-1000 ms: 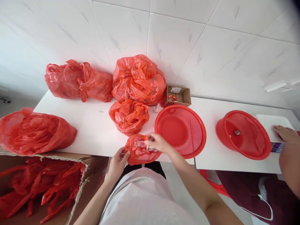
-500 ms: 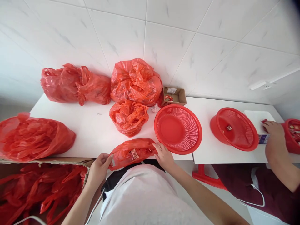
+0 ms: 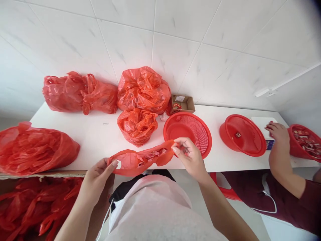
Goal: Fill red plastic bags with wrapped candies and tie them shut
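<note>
Between my two hands a red plastic bag (image 3: 132, 169) is stretched out at the table's front edge. My left hand (image 3: 97, 179) pinches its left end, with a small white piece (image 3: 118, 164) beside the thumb. Its right end is pinched in the fingers of my right hand (image 3: 192, 155), raised in front of a red plastic basket (image 3: 185, 117). Several small packets (image 3: 152, 154) in red and white show in the bag's mouth. A smaller gathered red bag (image 3: 137, 129) stands just behind it.
Full red bags (image 3: 144, 88) line the wall, beside a small cardboard box (image 3: 187, 104). At left are a bag of crumpled red bags (image 3: 37, 147) and a carton (image 3: 85, 173) of red bags. Rightward, a co-worker's hand (image 3: 278, 131) works between a second basket (image 3: 260, 147) and a third basket (image 3: 293, 147).
My right hand has lifted the bag's right end and moved it up and to the right. The bag is stretched longer, and packets now show in its mouth. The view has shifted slightly.
</note>
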Motion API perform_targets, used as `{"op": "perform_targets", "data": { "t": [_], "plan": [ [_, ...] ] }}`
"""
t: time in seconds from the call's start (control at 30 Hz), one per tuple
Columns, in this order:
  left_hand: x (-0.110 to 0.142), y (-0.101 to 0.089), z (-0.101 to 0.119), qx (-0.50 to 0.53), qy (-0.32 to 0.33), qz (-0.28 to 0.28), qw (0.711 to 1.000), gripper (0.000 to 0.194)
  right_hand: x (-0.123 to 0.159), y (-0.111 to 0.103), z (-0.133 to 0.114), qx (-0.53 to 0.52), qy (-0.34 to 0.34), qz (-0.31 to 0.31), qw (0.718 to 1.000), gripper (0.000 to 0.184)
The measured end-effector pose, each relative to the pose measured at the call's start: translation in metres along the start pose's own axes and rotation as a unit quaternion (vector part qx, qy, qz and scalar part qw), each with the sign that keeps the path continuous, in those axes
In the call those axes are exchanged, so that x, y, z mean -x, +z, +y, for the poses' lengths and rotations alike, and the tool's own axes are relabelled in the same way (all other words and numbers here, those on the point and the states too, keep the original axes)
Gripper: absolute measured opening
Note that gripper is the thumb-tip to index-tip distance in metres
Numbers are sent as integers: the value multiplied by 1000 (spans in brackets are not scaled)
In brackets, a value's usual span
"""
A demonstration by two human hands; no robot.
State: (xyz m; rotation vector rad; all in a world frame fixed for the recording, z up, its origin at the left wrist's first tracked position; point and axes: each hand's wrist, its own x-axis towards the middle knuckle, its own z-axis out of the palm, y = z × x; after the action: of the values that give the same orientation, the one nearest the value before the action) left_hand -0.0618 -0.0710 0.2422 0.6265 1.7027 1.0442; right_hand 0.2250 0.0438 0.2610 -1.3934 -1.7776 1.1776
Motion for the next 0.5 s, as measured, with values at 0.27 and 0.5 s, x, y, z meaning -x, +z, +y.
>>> {"op": "perform_targets", "data": {
  "t": [0.27, 0.5],
  "plan": [
    [-3, 25, 1, 9, 118, 27, 993, 31, 2, -10, -16, 11, -53, -49, 997, 17],
    [-9, 56, 28, 15, 245, -200, 949, 37, -6, -5, -38, 89, -148, -121, 977, 8]
  ]
}}
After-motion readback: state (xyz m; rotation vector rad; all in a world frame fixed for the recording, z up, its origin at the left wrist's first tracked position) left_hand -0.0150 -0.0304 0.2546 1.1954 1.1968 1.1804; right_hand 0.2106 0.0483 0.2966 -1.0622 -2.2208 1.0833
